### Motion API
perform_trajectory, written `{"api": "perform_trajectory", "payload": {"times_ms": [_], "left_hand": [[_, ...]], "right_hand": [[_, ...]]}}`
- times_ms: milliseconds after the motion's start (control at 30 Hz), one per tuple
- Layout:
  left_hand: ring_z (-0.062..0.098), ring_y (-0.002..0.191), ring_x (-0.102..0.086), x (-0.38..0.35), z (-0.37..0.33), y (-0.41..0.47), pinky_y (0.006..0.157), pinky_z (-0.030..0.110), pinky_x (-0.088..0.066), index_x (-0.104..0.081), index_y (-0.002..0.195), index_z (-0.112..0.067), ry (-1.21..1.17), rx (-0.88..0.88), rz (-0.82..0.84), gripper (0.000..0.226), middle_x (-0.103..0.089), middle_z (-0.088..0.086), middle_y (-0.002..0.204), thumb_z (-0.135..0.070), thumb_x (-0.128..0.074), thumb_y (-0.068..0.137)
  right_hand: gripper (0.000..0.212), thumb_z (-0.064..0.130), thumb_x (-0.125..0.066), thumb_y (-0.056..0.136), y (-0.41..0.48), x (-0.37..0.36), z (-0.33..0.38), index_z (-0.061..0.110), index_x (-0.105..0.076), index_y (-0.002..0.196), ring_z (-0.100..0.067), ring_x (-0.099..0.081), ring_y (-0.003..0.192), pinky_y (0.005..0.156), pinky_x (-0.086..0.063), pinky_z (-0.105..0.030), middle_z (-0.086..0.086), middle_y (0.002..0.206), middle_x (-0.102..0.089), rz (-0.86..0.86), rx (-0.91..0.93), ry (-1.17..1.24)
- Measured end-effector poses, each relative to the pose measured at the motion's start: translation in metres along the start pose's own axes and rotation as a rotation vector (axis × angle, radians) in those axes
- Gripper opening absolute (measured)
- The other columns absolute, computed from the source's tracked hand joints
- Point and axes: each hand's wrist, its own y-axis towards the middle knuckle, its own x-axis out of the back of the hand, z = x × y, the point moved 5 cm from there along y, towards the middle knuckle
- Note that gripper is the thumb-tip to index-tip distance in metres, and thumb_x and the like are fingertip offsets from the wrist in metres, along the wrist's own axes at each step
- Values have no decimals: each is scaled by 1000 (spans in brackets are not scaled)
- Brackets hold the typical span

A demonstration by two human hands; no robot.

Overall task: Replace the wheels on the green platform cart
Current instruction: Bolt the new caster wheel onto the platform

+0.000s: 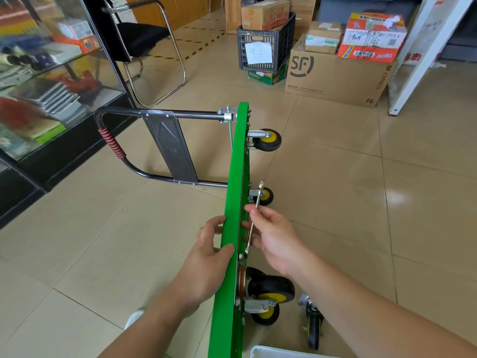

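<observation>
- My left hand grips the top edge of the cart. The fingers are curled over the left face and the thumb lies on the edge.
- The cart stands on its side on the floor, its green deck tilted slightly and running away from me between my two hands.
- My right hand is closed on a wrench, pinched between thumb and fingers just right of the deck.
- The wrench runs from below my fingers up along the underside. Its far end sits at the bracket of the middle wheel, just beyond my fingertips. I cannot tell whether it is seated on a bolt.
- Further along the deck from that grip, the far wheel sticks out to the right, black with a yellow hub.
- Below my right wrist, the near wheel and the nearest wheel are mounted on the underside.
- A loose caster lies on the floor under my right forearm, just beside those two and apart from the cart.
- The handle sticks out to the left, well beyond my left hand, with a red coil on its bend.
- Past both hands stand a box, a crate, a chair and, on the left, a glass cabinet.
</observation>
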Motion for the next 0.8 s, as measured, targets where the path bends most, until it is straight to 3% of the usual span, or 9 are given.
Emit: {"api": "perform_trajectory", "payload": {"times_ms": [67,200,333,400,567,700,800], "left_hand": [[33,94,-70,1,0,0,80,55,-60,-43,138,-46,5,4,1,44,-51,-10,132,-17,-51,105],[30,95,-71,1,-1,-1,81,52,-61,-41,139,-47,12,5,11,44,-50,-11,132,-19,-51,106],[31,96,-71,2,0,0,82,52,-61,-41,139,-46,17,5,13,44,-49,-10,132,-19,-51,106],[31,96,-71,2,0,0,82,53,-60,-42,139,-45,15,1,13,44,-49,-9,132,-18,-51,106],[32,96,-70,2,1,0,82,53,-61,-43,138,-46,-1,-5,18,44,-50,-10,131,-18,-52,105],[34,96,-70,3,1,1,82,54,-60,-45,137,-47,-7,-12,14,44,-50,-8,131,-17,-53,105],[32,96,-71,3,2,1,83,53,-61,-44,137,-48,-1,-13,16,44,-50,-9,132,-19,-53,105]], "right_hand": [[17,20,-55,104,1,2,2,22,-71,111,-15,-67,102,99,-55,-50,2,110,-73,-22,10,-4],[18,19,-55,104,2,1,7,21,-71,113,-19,-64,107,100,-54,-52,-1,116,-70,-35,24,-5],[17,17,-57,102,5,1,11,18,-70,113,-21,-67,103,75,-61,-35,-5,119,-68,-22,26,29],[17,16,-57,102,4,-1,12,17,-70,113,-21,-68,102,72,-61,-33,-6,118,-69,-9,31,37],[18,13,-55,103,1,-7,6,14,-69,114,-24,-71,105,82,-62,-44,-11,117,-71,27,60,22],[18,13,-57,102,-6,-9,6,18,-72,112,-17,-68,105,79,-61,-35,-14,119,-69,47,116,-35],[19,15,-60,101,-7,-7,2,24,-74,109,-22,-67,111,94,-57,-43,-12,117,-71,40,155,-124]]}}
